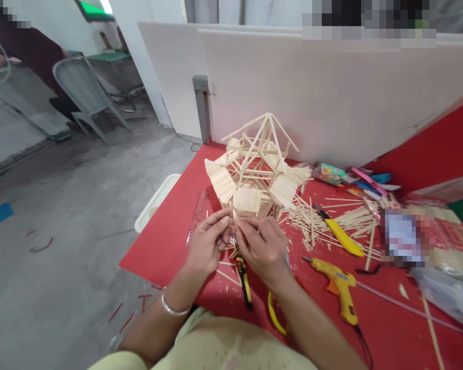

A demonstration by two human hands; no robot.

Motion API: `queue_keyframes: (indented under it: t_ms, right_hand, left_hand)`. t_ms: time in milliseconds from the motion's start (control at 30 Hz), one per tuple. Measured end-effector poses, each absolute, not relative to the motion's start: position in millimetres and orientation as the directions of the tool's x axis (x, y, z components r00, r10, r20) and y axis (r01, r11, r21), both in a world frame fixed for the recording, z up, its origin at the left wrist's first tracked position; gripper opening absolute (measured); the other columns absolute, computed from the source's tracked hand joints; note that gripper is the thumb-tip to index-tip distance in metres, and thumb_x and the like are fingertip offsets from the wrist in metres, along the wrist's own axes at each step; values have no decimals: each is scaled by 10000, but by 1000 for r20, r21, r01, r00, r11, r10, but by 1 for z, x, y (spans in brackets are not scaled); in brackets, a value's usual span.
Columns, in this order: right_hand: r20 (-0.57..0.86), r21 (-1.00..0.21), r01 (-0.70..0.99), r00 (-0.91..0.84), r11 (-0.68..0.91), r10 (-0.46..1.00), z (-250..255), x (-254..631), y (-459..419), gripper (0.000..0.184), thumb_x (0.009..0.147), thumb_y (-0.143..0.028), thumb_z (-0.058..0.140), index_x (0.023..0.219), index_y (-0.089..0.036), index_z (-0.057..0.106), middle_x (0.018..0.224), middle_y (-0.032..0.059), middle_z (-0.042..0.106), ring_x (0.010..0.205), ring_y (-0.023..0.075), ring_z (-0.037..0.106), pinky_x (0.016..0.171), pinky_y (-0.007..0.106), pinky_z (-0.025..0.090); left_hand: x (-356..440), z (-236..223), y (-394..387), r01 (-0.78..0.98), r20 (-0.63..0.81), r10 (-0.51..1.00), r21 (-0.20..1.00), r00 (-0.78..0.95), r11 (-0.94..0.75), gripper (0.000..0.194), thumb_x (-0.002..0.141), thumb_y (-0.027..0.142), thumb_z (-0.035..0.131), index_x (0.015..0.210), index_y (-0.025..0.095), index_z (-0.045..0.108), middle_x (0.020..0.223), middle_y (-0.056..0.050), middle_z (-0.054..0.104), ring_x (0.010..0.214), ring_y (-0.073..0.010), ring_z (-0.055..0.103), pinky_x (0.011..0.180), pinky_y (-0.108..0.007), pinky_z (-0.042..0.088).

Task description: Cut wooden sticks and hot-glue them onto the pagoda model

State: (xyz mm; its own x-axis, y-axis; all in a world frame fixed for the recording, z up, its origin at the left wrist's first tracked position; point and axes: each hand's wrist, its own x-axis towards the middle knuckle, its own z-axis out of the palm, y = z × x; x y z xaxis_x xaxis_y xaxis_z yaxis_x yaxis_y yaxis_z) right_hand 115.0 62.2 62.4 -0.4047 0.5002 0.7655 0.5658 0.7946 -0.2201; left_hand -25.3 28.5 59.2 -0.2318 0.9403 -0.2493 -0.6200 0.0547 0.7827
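Note:
My left hand [208, 239] and my right hand [264, 246] meet at the middle of the red table [165, 241]. Both are closed in a pinch at a small pale wooden stick [234, 213], mostly hidden by the fingers. Just beyond them stands a model [268, 154] of thin wooden sticks, with a pointed open frame on top and slatted panels around it. A black and yellow utility knife [245, 285] lies beneath my hands. Under my right forearm, yellow handles [275, 314] of a tool show only in part.
A clear ruler [196, 218] lies left of the model. Loose sticks [308, 221], a yellow cutter [343, 236] and a yellow glue gun [341, 288] with its cord lie to the right. White boards [312, 97] rise behind the table. A person [34, 51] sits by a chair at far left.

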Motion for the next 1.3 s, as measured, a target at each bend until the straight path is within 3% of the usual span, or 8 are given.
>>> queue_keyframes:
  t_ms: [200,567,933,1300]
  right_hand:
    - [768,-167,635,-396,754,504,60,105,76,285,890,-171,620,1167,-228,655,941,71,709,865,175,626,784,318,489]
    - [772,-197,584,-402,787,492,45,101,80,311,903,-177,615,1210,-228,622,967,73,704,919,168,629,831,312,496]
    - [786,-135,613,-412,779,461,41,101,86,284,893,-181,639,1174,-215,651,959,68,708,885,177,609,812,311,482]
    - [738,-246,636,-366,731,567,44,98,87,233,910,-219,614,1132,-198,684,934,78,688,870,176,581,808,318,463]
  left_hand:
    - [-25,57,32,-621,-265,915,784,-303,22,380,721,288,789,1072,151,737,613,26,575,411,-19,382,362,-150,223]
    - [-23,53,33,-667,-272,915,745,-298,4,359,756,308,759,1079,159,707,699,16,604,440,-25,421,368,-154,242]
    - [-20,48,36,-673,-240,936,740,-258,5,377,784,331,734,1115,163,667,707,33,563,432,-18,397,368,-157,232]
    - [-18,52,39,-674,-256,931,739,-261,14,374,784,310,729,1118,153,668,686,35,561,426,-25,403,368,-161,219]
